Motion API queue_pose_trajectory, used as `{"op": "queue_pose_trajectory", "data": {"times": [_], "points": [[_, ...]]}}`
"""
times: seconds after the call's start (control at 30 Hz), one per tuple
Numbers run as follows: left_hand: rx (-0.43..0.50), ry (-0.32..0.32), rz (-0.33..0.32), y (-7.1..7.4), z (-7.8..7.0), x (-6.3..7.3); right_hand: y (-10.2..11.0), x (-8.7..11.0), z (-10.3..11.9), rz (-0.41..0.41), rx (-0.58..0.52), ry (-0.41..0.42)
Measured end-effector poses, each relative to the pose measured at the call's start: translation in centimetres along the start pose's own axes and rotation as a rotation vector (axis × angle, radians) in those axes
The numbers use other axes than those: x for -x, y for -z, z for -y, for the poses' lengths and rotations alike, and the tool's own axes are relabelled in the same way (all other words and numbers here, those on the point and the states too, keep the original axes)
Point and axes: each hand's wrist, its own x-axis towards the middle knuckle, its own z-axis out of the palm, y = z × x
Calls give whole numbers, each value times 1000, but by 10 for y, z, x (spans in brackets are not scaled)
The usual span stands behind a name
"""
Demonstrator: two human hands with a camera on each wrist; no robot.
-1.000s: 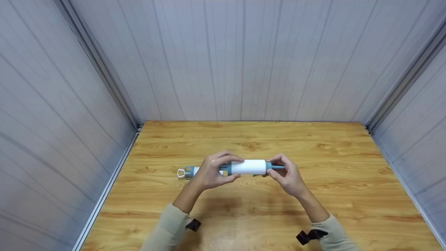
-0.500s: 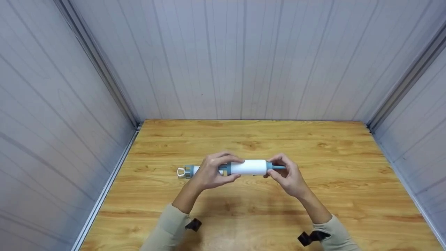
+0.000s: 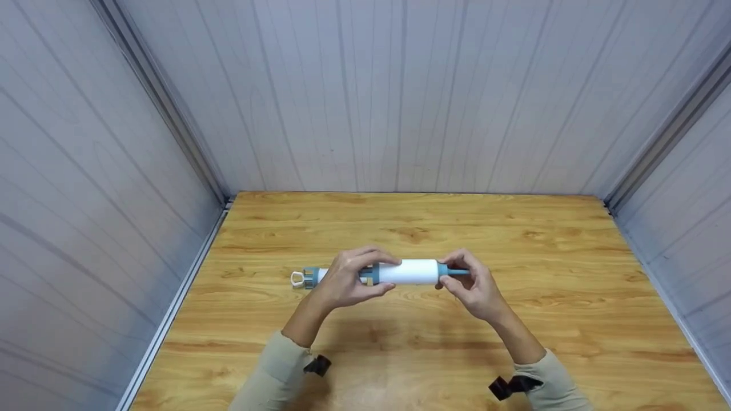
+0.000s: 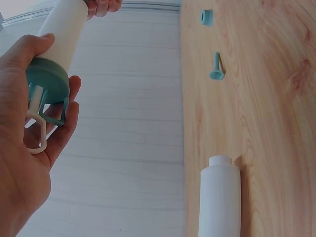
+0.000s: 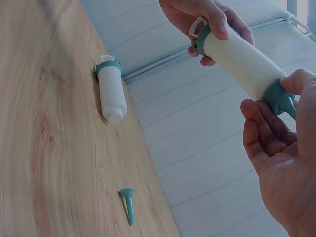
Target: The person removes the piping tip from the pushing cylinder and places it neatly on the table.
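Held level above the table is a white syringe (image 3: 408, 272) with teal end pieces. My left hand (image 3: 342, 281) grips its handle end, where the teal collar (image 4: 49, 79) and white pull ring (image 4: 38, 140) show in the left wrist view. At the other end, my right hand (image 3: 475, 292) pinches the teal nozzle cap (image 5: 277, 95) between thumb and fingers; the thin nozzle (image 3: 458, 272) points right. A second white syringe (image 5: 112, 91) with a teal collar lies on the table, partly hidden behind my left hand in the head view.
A loose teal nozzle (image 4: 217, 73) lies on the wooden table (image 3: 548, 268). Beyond it, the left wrist view shows a small teal ring (image 4: 207, 18). Pale panel walls (image 3: 371, 97) rise at the back and both sides.
Both hands keep their hold, with barely any movement. The head view has tilted up slightly. A bit of teal visible below the held syringe is now hidden.
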Motion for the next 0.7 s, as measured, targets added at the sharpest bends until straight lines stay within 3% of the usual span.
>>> {"op": "queue_pose_trajectory", "data": {"times": [0.53,0.7], "points": [[19,52,49,4,-3,-2,-1,-1,3,-7,-12,41],[76,60,43,2,-1,0,-5,0,7,-21,32,46]]}}
